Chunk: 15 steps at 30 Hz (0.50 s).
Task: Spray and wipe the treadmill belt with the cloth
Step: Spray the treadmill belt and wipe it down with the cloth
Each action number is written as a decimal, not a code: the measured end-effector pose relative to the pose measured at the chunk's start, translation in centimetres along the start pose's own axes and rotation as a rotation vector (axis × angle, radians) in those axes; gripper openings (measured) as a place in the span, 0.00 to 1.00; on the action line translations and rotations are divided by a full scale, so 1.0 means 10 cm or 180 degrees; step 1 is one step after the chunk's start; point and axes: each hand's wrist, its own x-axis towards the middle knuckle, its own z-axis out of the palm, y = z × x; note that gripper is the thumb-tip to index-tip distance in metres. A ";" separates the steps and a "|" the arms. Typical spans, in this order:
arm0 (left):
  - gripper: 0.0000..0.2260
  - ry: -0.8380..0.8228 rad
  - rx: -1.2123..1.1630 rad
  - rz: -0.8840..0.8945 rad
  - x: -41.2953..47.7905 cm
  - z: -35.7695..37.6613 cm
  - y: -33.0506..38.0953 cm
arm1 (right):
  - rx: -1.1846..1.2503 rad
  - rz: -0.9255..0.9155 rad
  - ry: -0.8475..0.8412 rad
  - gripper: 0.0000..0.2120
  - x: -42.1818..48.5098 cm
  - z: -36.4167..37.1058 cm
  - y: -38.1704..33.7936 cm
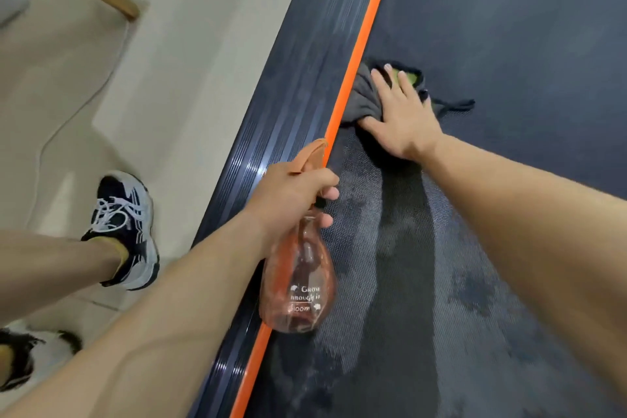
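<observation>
Spray bottle (298, 268): clear orange plastic, contents not discernible, hanging over the orange stripe (359, 44) at the treadmill belt's (509, 27) edge. Left hand (291, 200): fingers wrapped round the bottle's neck. Right hand (400, 112): arm extended, fingers spread flat, pressing the grey cloth (364, 97) onto the belt just beside the stripe.

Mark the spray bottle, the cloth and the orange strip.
spray bottle (298, 285): head view, on its clear pink belly.
cloth (364, 100): head view, on the grey fold left of the fingers.
orange strip (368, 24): head view, on its upper stretch beside the belt.
</observation>
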 end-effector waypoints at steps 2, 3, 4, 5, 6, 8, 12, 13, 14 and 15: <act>0.02 0.0044 0.0011 -0.0022 -0.02 0.00 -0.02 | -0.0221 -0.0231 -0.0054 0.40 -0.40 0.11 -0.04; 0.03 0.0082 -0.0015 -0.0026 -0.03 0.02 -0.03 | -0.0362 -0.0493 -0.0119 0.40 -0.70 0.21 -0.05; 0.05 0.0110 -0.0038 -0.0029 -0.03 0.03 -0.05 | -0.0461 -0.0824 -0.0252 0.41 -1.00 0.32 -0.02; 0.06 0.0132 -0.0055 -0.0048 -0.04 0.03 -0.08 | -0.0578 -0.1114 -0.0438 0.42 -1.20 0.37 0.03; 0.05 0.0133 -0.0043 -0.0065 -0.05 0.05 -0.10 | -0.0670 -0.1322 -0.0583 0.42 -1.23 0.34 0.11; 0.03 0.0084 0.0014 -0.0110 -0.05 0.09 -0.14 | -0.0681 -0.1284 -0.0610 0.42 -0.93 0.19 0.24; 0.06 0.0020 0.0000 -0.0108 -0.11 0.16 -0.19 | -0.0381 -0.0241 -0.0463 0.40 -0.41 0.00 0.20; 0.08 0.0006 0.0015 -0.0095 -0.14 0.17 -0.19 | -0.0382 -0.0188 -0.0393 0.40 -0.49 0.06 0.16; 0.11 0.0005 0.0065 -0.0089 -0.16 0.18 -0.20 | -0.0424 -0.0218 -0.0321 0.40 -0.65 0.15 0.13; 0.13 0.0006 0.0124 -0.0096 -0.19 0.20 -0.22 | -0.0472 -0.0300 -0.0293 0.39 -0.89 0.27 0.12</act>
